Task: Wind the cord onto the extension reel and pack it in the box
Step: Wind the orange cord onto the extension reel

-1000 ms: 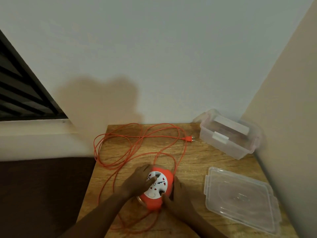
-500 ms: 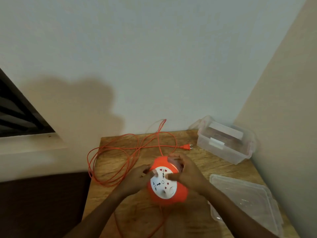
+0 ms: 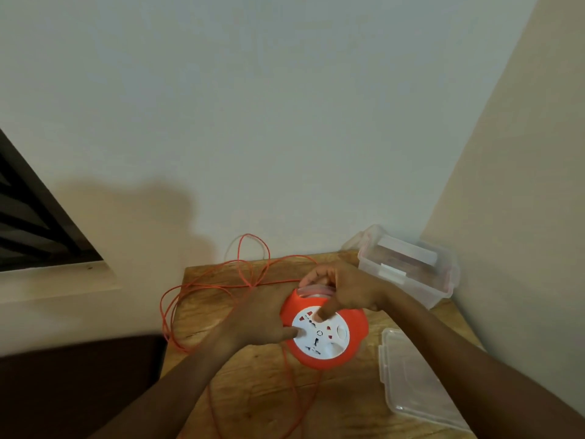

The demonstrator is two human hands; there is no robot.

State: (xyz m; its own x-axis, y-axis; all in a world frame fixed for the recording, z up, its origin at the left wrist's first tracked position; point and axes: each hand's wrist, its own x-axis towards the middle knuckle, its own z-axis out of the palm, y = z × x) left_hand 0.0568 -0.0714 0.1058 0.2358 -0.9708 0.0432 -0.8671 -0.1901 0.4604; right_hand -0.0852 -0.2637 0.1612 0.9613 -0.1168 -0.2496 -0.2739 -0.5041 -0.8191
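I hold the orange extension reel [image 3: 356, 343] with its white socket face [image 3: 319, 335] tilted toward me, above the wooden table [image 3: 259, 391]. My left hand [image 3: 262, 321] grips its left side, thumb on the white face. My right hand [image 3: 342, 288] reaches over the top edge, a finger pressing the face. The orange cord [image 3: 202, 286] lies in loose loops across the table's back and left, one loop rising against the wall, and strands hang down below the reel. The clear plastic box [image 3: 411, 274] stands at the back right.
The box's clear lid [image 3: 411, 381] lies flat on the table at the right, close to the beige side wall. A white wall runs behind the table. A dark window grille [image 3: 31, 223] is at the left, with dark floor below it.
Both hands lifted the reel off the table and tilted it up. My right hand shifted from its near side to its top. The cord loops were drawn in, and the plug is no longer visible.
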